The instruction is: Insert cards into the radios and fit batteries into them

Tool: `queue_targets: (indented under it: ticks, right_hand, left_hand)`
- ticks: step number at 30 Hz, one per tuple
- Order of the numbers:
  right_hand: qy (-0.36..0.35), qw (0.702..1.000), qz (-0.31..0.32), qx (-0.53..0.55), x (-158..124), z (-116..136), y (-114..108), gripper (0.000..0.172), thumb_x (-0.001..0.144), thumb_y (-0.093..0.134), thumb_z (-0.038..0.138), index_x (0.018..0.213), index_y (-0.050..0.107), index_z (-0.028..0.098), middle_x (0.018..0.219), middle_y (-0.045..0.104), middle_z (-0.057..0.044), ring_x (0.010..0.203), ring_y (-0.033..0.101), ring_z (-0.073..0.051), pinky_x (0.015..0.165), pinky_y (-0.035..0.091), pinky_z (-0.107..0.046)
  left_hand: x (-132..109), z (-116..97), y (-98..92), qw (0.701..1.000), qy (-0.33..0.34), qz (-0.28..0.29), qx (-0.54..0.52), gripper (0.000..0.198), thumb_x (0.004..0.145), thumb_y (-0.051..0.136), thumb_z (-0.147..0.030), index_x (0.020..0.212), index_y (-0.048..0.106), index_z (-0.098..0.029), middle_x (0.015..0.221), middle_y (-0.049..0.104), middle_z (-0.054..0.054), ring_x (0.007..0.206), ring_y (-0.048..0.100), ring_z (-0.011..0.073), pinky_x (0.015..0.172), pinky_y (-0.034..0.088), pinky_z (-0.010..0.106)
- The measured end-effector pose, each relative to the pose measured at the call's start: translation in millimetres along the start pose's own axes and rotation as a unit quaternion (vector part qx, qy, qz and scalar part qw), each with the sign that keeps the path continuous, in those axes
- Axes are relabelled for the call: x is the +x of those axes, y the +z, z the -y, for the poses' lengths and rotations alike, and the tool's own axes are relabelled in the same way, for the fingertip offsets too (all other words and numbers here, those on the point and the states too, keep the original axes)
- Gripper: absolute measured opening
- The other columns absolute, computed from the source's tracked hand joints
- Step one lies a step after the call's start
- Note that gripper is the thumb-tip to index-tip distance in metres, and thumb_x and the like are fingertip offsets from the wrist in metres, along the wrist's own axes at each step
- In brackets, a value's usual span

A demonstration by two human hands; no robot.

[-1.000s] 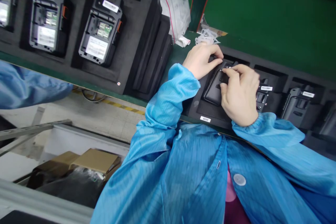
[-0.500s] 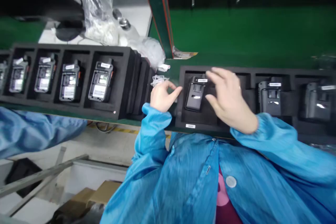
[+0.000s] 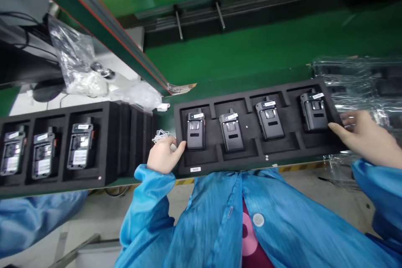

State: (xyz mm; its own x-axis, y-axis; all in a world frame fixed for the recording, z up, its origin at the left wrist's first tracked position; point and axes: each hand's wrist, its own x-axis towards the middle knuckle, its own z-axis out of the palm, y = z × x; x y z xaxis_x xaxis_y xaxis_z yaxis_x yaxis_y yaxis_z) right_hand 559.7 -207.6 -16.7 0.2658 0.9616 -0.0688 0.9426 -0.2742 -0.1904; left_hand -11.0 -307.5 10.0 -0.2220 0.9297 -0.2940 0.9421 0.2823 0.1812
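Left hand open, narrow spread, empty, forefinger at the 9 o'clock edge of the black foam tray. Right hand open wide, empty, thumb at the 3 o'clock end. Four black handheld devices sit in the tray's compartments.

Electronics assembly line: green conveyor belt, foam device trays

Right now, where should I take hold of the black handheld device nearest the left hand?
Grip its two long sides, coming from above: the device lies flat in a recess of the black foam tray, so its upper face is the open one, and the left hand rests close beside it.
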Motion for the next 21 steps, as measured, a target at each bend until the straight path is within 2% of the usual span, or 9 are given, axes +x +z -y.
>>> queue_targets:
  ticks: [2, 3, 7, 12, 15, 18, 21]
  right_hand:
    - [0.04, 0.996, 0.074, -0.01, 0, 9, -2, 0.051, 0.074, 0.059, 0.064, 0.108, 0.05, 0.027, 0.113, 0.069, -0.018, 0.091, 0.068, -0.036, 0.078, 0.05, -0.05]
    - [0.033, 0.995, 0.096, -0.006, 0, 13, -3, 0.051, 0.075, 0.055, 0.061, 0.111, 0.05, 0.025, 0.117, 0.069, -0.018, 0.098, 0.068, -0.037, 0.084, 0.051, -0.05]
    - [0.009, 0.991, 0.133, 0.005, 4, 18, -12, 0.051, 0.072, 0.055, 0.056, 0.111, 0.054, 0.022, 0.116, 0.071, -0.016, 0.11, 0.067, -0.038, 0.091, 0.05, -0.046]
    - [-0.005, 0.991, 0.132, 0.021, 11, 22, -38, 0.039, 0.08, 0.061, 0.052, 0.107, 0.064, 0.024, 0.11, 0.073, -0.008, 0.103, 0.068, -0.027, 0.09, 0.047, -0.037]
    - [-0.008, 0.993, 0.114, 0.023, 24, 30, -57, 0.032, 0.085, 0.066, 0.045, 0.108, 0.069, 0.022, 0.105, 0.074, -0.009, 0.094, 0.067, -0.023, 0.083, 0.045, -0.036]
    - [-0.021, 0.994, 0.102, 0.024, 51, 40, -70, 0.034, 0.086, 0.071, 0.043, 0.109, 0.072, 0.018, 0.104, 0.075, -0.011, 0.086, 0.064, -0.019, 0.081, 0.043, -0.036]
    - [-0.04, 0.995, 0.094, 0.014, 93, 57, -80, 0.041, 0.085, 0.071, 0.049, 0.108, 0.076, 0.015, 0.101, 0.075, -0.009, 0.087, 0.063, -0.015, 0.08, 0.042, -0.036]
  left_hand:
    - [7, -2, 0.4, 0.999, -0.021, 0.005, 0.039, 0.039, 0.092, 0.044, -0.058, 0.074, 0.051, -0.024, 0.072, 0.062, 0.005, 0.079, 0.065, 0.0246, 0.067, 0.041, 0.032]
    - [10, -3, 0.7, 0.998, -0.029, 0.009, 0.053, 0.039, 0.091, 0.044, -0.058, 0.072, 0.048, -0.024, 0.073, 0.063, 0.006, 0.079, 0.065, 0.0247, 0.066, 0.04, 0.031]
    - [19, -6, -1.4, 0.997, -0.024, 0.021, 0.073, 0.038, 0.086, 0.043, -0.057, 0.067, 0.042, -0.024, 0.071, 0.061, 0.006, 0.076, 0.063, 0.0239, 0.064, 0.036, 0.031]
    - [24, -7, -22.6, 0.995, -0.02, 0.047, 0.091, 0.038, 0.084, 0.04, -0.056, 0.066, 0.048, -0.023, 0.068, 0.059, 0.005, 0.072, 0.059, 0.0223, 0.064, 0.034, 0.029]
    - [31, -10, -44.3, 0.992, -0.023, 0.063, 0.103, 0.04, 0.085, 0.041, -0.056, 0.068, 0.055, -0.023, 0.069, 0.06, 0.005, 0.073, 0.06, 0.0228, 0.064, 0.035, 0.029]
    - [47, -18, -66.9, 0.993, -0.023, 0.068, 0.094, 0.042, 0.085, 0.042, -0.056, 0.072, 0.064, -0.022, 0.068, 0.061, 0.006, 0.076, 0.063, 0.0246, 0.065, 0.037, 0.03]
    - [77, -31, -88.7, 0.995, -0.024, 0.052, 0.085, 0.042, 0.084, 0.045, -0.056, 0.072, 0.067, -0.022, 0.064, 0.061, 0.005, 0.074, 0.064, 0.0251, 0.063, 0.039, 0.03]
